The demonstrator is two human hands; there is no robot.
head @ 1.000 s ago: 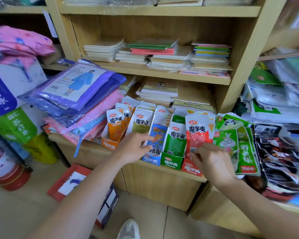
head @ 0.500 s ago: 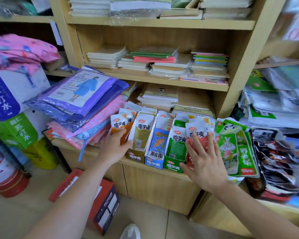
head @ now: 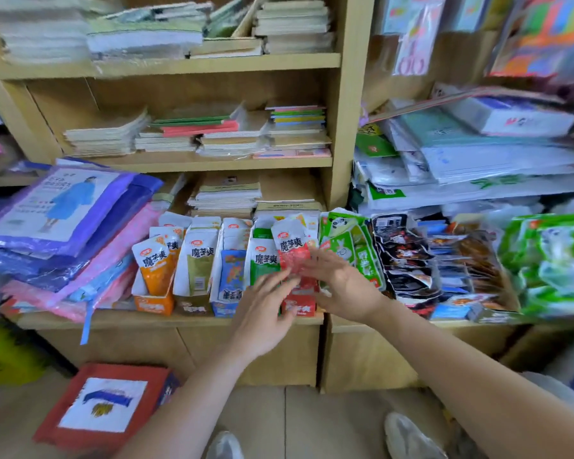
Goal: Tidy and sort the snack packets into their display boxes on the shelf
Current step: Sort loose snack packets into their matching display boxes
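Now squaring the red packet [head: 291, 248] in its red box [head: 298, 306] on the shelf [head: 166, 321]
Left hand [head: 262, 313] and right hand [head: 343, 286], each grip apart with fingers straight, press the packet from either side; best to nudge it upright gently, evenly. Half a second earlier the left hand was at the orange packets [head: 154, 265]

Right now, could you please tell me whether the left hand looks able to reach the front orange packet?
Probably yes: the left hand is open in front of the shelf, and the orange packet stands uncovered at the front of its box.
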